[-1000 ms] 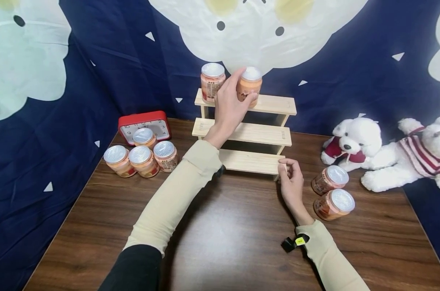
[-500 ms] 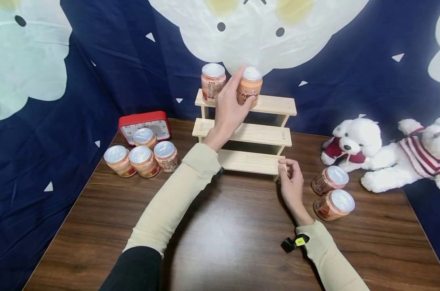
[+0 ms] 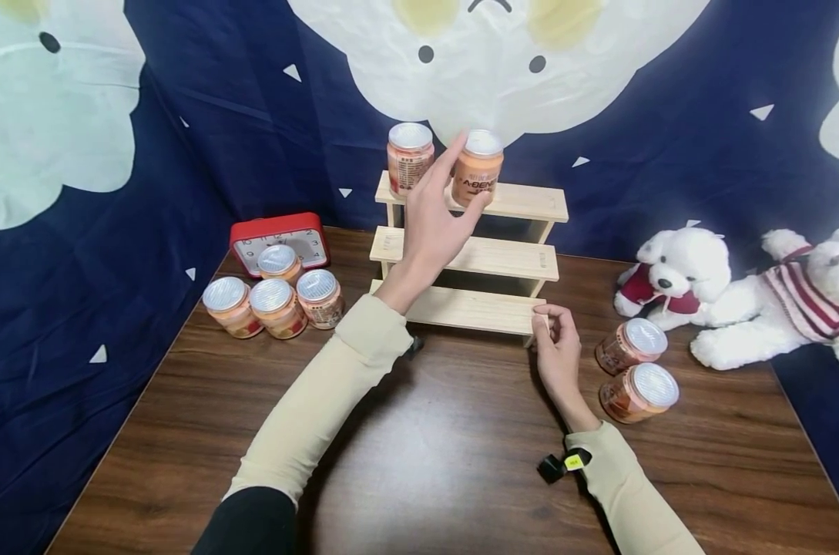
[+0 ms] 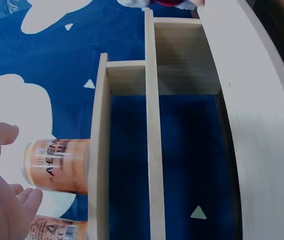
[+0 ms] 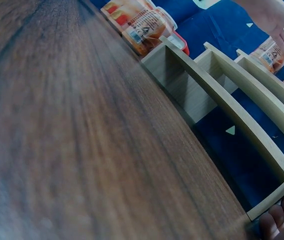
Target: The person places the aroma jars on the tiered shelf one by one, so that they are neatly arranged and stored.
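Observation:
On the top tier of a three-tier wooden display stand [image 3: 484,310], two orange jars with silver lids stand upright, a left jar [image 3: 410,160] and a right jar [image 3: 478,171]. My left hand [image 3: 433,223] is at the right jar, thumb and fingers spread. In the left wrist view a gap shows between this hand [image 4: 2,185] and the right jar [image 4: 57,165]. My right hand [image 3: 558,351] grips the right end of the lowest tier, its curled fingers [image 5: 276,217] at the stand's side panel. The middle and lowest tiers hold no jars.
Several orange jars [image 3: 278,308] cluster at the left before a red clock [image 3: 280,235]. Two more jars [image 3: 637,393] stand right of my right hand, near white plush dogs [image 3: 682,266]. A dark blue cloth [image 3: 253,139] hangs behind the wooden table [image 3: 433,455].
My left hand has loosened from the right jar and drawn back slightly, its thumb lower. More of that jar's label now shows. My right hand stays on the stand.

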Action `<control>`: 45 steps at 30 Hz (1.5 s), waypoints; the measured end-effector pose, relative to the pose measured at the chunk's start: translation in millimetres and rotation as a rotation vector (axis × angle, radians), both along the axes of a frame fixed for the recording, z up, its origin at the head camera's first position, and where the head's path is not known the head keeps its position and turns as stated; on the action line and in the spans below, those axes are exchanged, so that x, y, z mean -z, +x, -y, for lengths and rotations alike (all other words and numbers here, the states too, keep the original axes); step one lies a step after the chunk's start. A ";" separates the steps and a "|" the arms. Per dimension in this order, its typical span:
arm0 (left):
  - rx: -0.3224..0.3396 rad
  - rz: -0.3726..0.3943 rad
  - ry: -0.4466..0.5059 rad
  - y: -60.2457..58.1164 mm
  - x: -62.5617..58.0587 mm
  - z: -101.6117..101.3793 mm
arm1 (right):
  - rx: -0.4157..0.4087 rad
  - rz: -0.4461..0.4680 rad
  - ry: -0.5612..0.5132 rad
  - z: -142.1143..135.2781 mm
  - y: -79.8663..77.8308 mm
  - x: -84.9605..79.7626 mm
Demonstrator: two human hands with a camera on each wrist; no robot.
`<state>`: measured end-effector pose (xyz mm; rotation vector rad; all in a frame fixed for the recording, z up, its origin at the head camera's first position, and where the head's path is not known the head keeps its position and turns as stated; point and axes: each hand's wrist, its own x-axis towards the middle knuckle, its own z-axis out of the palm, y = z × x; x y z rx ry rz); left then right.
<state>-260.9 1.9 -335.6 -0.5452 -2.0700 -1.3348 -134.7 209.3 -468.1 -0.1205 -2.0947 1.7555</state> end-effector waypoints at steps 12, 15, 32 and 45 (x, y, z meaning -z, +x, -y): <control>0.100 0.003 0.142 41.0 21.0 15.7 | 0.008 0.004 0.001 -1.6 1.0 1.3; 0.095 -0.004 0.149 49.9 24.9 18.5 | 0.009 -0.002 0.002 -2.3 1.4 1.0; 0.094 -0.010 0.174 78.9 46.8 40.7 | 0.010 0.008 0.015 -6.0 -3.0 10.9; 0.032 0.003 0.130 91.9 68.8 73.1 | 0.011 -0.010 -0.006 -15.2 -15.2 38.8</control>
